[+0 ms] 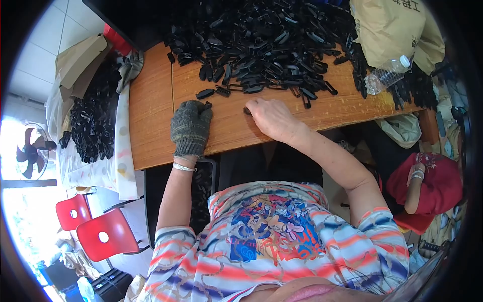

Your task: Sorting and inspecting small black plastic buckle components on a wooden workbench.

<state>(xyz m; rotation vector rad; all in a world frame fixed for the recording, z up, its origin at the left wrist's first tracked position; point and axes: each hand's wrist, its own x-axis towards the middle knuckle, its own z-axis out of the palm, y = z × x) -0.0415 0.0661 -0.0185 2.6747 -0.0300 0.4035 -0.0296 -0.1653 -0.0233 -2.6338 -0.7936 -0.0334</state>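
Note:
My left hand (191, 126), in a dark grey knitted glove, rests at the table's near edge with its fingers curled. A small black part shows at its fingertips, so it appears closed on it. Bare and to the right of it, my right hand (271, 120) is pinched on another small black plastic part (246, 110), mostly hidden by the fingers. Beyond both hands spreads a large pile of black plastic clip-like parts (266, 45) on the wooden table (151, 110). A few loose ones lie at the pile's near edge, just past my hands.
At the left stands a plastic-lined box (123, 151) of black parts, with a grey glove (132, 70) on its rim. Below my left forearm is a black tray (156, 196). A clear bottle (387, 75) and paper sack (387, 30) lie at far right. A person in red (432, 181) sits nearby.

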